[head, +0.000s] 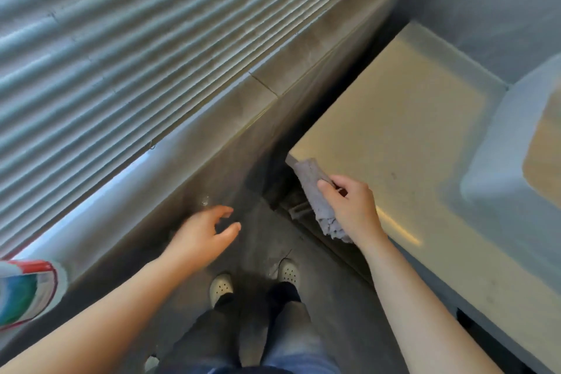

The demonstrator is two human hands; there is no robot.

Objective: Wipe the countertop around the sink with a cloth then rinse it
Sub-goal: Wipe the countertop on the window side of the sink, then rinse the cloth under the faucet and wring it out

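Observation:
A pale countertop (pixel 403 143) fills the right half of the head view, and the sink basin (pixel 516 143) is cut off at the right edge. My right hand (pixel 352 206) grips a grey cloth (pixel 315 188) at the counter's near left corner; the cloth hangs over the front edge. My left hand (pixel 203 237) hovers over the floor to the left, fingers apart, holding nothing.
A grey stone ledge (pixel 230 118) runs under a window with slatted blinds (pixel 127 48) on the left. A colourful container (pixel 27 291) stands at the ledge's near end. My feet in white shoes (pixel 221 285) are on the dark floor between ledge and counter.

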